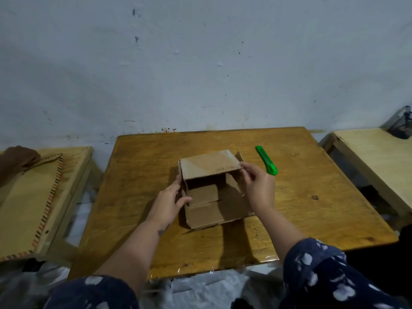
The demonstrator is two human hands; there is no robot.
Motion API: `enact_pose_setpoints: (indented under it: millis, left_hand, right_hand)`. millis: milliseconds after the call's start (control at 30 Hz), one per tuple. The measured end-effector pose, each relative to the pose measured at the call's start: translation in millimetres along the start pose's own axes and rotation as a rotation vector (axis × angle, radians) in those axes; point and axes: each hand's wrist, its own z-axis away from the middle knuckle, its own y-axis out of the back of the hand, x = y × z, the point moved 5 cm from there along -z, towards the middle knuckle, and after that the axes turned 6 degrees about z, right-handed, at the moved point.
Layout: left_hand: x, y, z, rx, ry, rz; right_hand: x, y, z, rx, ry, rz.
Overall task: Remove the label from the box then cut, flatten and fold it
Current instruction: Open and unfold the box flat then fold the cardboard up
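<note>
A small brown cardboard box point(208, 190) lies on its side in the middle of the wooden table point(312, 197), its open end facing me with flaps spread out. My left hand point(170, 202) presses against the box's left side, thumb on a front flap. My right hand point(258, 186) pinches the right corner of the upper panel between fingers and thumb. A green utility knife point(266, 160) rests on the table just right of the box, beyond my right hand. No label is visible on the box.
A lighter wooden bench point(40, 197) with a notched flat board stands to the left, and a brown cloth point(17, 159) lies on it. Another pale table point(374, 157) is at the right with a dark object point(401, 126) in its far corner. A wall rises behind.
</note>
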Motion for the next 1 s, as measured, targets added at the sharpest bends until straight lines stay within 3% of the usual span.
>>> enact_pose_setpoints:
  millis: [100,300,567,767,1000]
  left_hand:
    - [2.2,-0.9,0.3,-0.003,-0.006,-0.022]
    - [0.9,-3.4,1.1,0.013,-0.016,-0.08]
    - [-1.4,-6.6,-2.2,0.054,-0.018,-0.119]
    - [-8.4,-12.7,1.4,0.097,-0.015,-0.052]
    - [-7.8,-12.0,2.3,0.161,-0.017,-0.067]
  right_hand:
    - [-12.6,5.9,-13.6,0.089,-0.064,-0.005]
    - [-38.1,2.2,-44.0,0.181,-0.01,0.006]
    - [-26.0,-44.1,-80.8,-0.028,0.081,0.133]
    - [-26.5,-60.4,-125.4,-0.024,0.053,0.2]
    - [-30.8,-87.6,-163.4,-0.077,-0.067,0.004]
